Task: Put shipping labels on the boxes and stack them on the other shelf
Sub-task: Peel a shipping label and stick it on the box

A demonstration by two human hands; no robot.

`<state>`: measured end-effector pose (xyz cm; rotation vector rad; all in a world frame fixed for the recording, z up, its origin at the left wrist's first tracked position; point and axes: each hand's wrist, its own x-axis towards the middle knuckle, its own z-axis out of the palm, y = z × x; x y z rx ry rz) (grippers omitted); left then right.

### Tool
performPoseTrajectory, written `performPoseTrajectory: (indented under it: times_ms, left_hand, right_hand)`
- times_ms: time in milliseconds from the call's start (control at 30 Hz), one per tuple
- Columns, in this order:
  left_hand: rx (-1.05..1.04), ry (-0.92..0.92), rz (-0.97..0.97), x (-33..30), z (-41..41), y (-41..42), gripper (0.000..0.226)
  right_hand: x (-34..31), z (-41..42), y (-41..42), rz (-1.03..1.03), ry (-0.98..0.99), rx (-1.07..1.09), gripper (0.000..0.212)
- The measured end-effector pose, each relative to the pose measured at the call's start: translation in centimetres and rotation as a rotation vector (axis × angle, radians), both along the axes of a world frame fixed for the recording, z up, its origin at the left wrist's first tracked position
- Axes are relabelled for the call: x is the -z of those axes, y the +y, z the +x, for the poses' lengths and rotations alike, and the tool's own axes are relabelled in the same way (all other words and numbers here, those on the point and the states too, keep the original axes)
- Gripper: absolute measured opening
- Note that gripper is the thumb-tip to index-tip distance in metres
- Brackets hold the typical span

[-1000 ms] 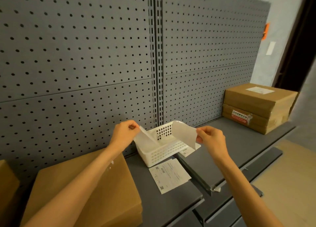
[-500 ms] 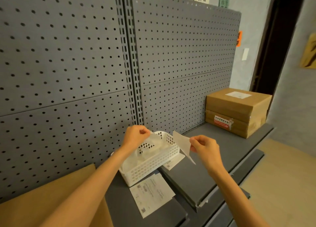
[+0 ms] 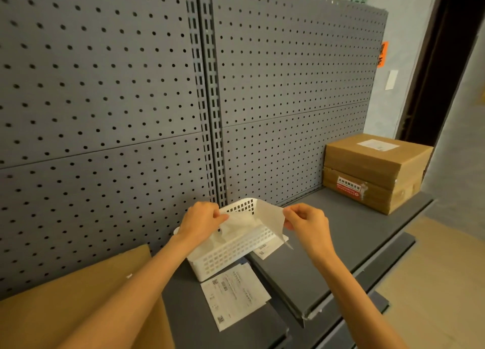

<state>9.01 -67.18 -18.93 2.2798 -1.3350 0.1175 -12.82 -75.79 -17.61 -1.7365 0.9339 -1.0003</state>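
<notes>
both hands are raised over the white basket (image 3: 231, 246), each pinching paper. the left hand (image 3: 200, 222) pinches a thin, translucent backing sheet (image 3: 236, 224) between thumb and fingers; that sheet hangs down into the basket. the right hand (image 3: 308, 224) pinches the right edge of a white shipping label (image 3: 271, 217) between thumb and forefinger. the label lies between the two hands, above the right end of the basket, with its lower corner pointing down past the basket rim. label and backing sheet meet near the left hand; whether they are fully apart cannot be told.

the basket stands on the near grey shelf (image 3: 236, 333), against the pegboard (image 3: 105, 112). a printed label sheet (image 3: 235, 295) lies flat on this shelf, just in front of the basket. another printed sheet (image 3: 267, 249) shows partly from under the basket's right end, at the joint between shelves. a brown cardboard box (image 3: 78, 309) sits on the left, partly covered by the left forearm; no label is visible on the part in view.

the right shelf (image 3: 341, 243) continues to the far right, where two brown boxes are stacked. the top box (image 3: 375, 157) carries a white label on its upper face. the bottom box (image 3: 367, 193) carries a red and white sticker on its front side.

the pegboard is dark grey with a slotted upright post (image 3: 207, 99) between its panels. behind the stacked boxes stands a pale wall (image 3: 380, 107) with an orange sign and a white switch plate, beside a dark door frame (image 3: 441, 73). the floor at lower right is tan.
</notes>
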Motion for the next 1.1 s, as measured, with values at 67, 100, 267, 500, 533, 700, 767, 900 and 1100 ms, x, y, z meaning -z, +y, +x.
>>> performPoseTrajectory:
  times_ms: [67,100,267,500,533,700,767,900,1100]
  left_hand:
    - [0.035,0.013,-0.029,-0.5,-0.1,1.1,0.027]
    - [0.045,0.046,-0.061,-0.9,-0.3,1.8,0.022]
    - [0.024,0.423,-0.289,-3.8,-1.1,6.5,0.016]
    - [-0.081,0.957,-0.514,-6.2,-0.8,14.8,0.033]
    - [-0.088,0.986,-0.519,-5.9,-0.7,15.8,0.035]
    - [-0.121,1.047,-0.583,-4.1,-0.4,19.9,0.033]
    - [-0.161,1.042,-0.613,-3.5,-0.3,21.1,0.030]
    - [-0.211,1.033,-0.660,-3.0,0.1,23.1,0.021]
    - [-0.275,0.968,-0.679,-2.3,0.3,25.0,0.021]
  right_hand:
    - [-0.6,0.9,0.6,-0.012,-0.017,-0.020,0.017]
    - [-1.0,1.5,1.0,-0.024,-0.026,-0.036,0.018]
    - [-3.0,5.4,4.6,-0.122,-0.106,-0.139,0.020]
    - [-2.7,10.2,11.7,-0.328,-0.106,-0.395,0.014]
    - [-2.4,10.8,12.7,-0.362,-0.080,-0.450,0.014]
    - [-0.8,12.9,16.6,-0.412,-0.002,-0.670,0.013]
    - [-0.1,13.5,17.6,-0.402,0.030,-0.705,0.014]
    - [0.1,13.8,19.2,-0.402,0.036,-0.783,0.014]
    - [-0.2,13.8,19.8,-0.336,0.042,-0.815,0.014]
